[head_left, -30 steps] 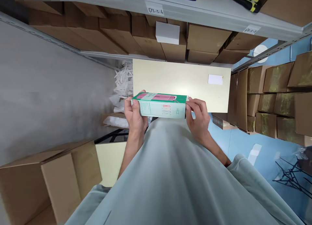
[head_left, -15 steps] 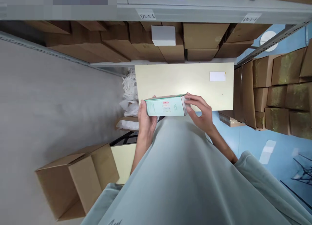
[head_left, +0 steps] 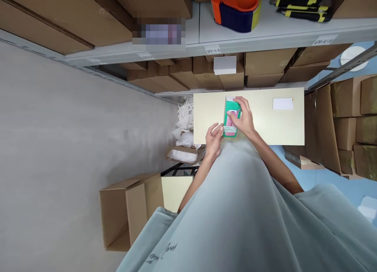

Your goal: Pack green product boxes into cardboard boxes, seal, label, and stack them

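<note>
A narrow carton box (head_left: 232,107) is held upright-lengthwise in front of me, over the pale table. The face towards me is bright green with a pink shape and a pale band near its lower end; whether the pink shape is printed or a real object I cannot tell. My right hand (head_left: 245,116) grips the box from the right, thumb across the green face and fingers around the upper end. At the lower left edge, the curled fingertips of my left hand (head_left: 214,140) pinch the box.
The pale table (head_left: 265,134) bears a white card (head_left: 282,103). Behind it, shelving holds brown cartons (head_left: 269,61), a small white box (head_left: 224,65), a tape roll (head_left: 235,14) and black-yellow cutters (head_left: 303,8). White scraps (head_left: 185,114) and an open carton (head_left: 116,217) lie left; cartons (head_left: 347,107) are stacked right.
The box has been turned from lying crosswise with its mint side showing to pointing away, green face showing. My right hand shifted from its end onto its face. The whole view swung left.
</note>
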`<state>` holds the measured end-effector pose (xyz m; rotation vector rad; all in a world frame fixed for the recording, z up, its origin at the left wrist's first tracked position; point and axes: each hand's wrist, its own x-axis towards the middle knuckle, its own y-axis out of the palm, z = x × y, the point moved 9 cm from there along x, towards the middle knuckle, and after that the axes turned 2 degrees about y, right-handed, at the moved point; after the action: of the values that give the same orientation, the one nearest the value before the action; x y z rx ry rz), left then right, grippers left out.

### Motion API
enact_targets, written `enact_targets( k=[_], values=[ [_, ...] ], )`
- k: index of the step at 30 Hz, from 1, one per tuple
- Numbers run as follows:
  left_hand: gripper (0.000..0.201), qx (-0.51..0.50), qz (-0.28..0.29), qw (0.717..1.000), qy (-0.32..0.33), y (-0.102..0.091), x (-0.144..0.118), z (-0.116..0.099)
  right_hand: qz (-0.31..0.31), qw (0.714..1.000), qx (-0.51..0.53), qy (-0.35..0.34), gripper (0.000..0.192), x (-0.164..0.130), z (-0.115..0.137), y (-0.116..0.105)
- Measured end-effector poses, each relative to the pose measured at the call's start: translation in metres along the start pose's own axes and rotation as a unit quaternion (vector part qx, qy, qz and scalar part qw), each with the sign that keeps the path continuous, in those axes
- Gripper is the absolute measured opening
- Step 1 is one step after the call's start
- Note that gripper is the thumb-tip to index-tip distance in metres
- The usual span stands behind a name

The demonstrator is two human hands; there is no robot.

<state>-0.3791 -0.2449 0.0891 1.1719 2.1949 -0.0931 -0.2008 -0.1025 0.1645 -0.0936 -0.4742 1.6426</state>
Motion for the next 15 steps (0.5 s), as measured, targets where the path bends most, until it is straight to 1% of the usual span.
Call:
enact_targets(
  k=[2,3,5,7,9,11,13,15],
  values=[
    [0.067,0.016,-0.023,1.0,-0.014,0.005,0.014,0.011,0.007,1.0,-0.014,0.004,0.05,0.014,-0.013,0.027],
    [0.068,0.022,-0.034,0.999,-0.015,0.005,0.022,0.014,0.016,1.0,-0.018,0.003,0.049,0.022,-0.018,0.037],
    [0.071,0.034,-0.037,0.998,-0.023,0.007,0.035,0.019,0.04,0.999,-0.024,-0.006,0.049,0.036,-0.026,0.048],
    [0.083,0.042,-0.015,0.997,-0.058,0.01,0.044,0.027,0.071,0.997,-0.033,-0.018,0.051,0.047,-0.03,0.052],
    [0.103,0.038,0.019,0.995,-0.094,0.015,0.046,0.036,0.101,0.994,-0.044,-0.024,0.054,0.056,-0.034,0.052],
    [0.116,0.031,0.047,0.993,-0.105,0.017,0.047,0.038,0.119,0.991,-0.051,-0.022,0.059,0.063,-0.038,0.051],
    [0.114,0.036,0.059,0.993,-0.098,0.016,0.048,0.036,0.126,0.99,-0.054,-0.011,0.064,0.067,-0.045,0.048],
    [0.105,0.055,0.057,0.993,-0.09,0.012,0.05,0.031,0.13,0.99,-0.052,0.003,0.067,0.07,-0.051,0.045]
  ],
)
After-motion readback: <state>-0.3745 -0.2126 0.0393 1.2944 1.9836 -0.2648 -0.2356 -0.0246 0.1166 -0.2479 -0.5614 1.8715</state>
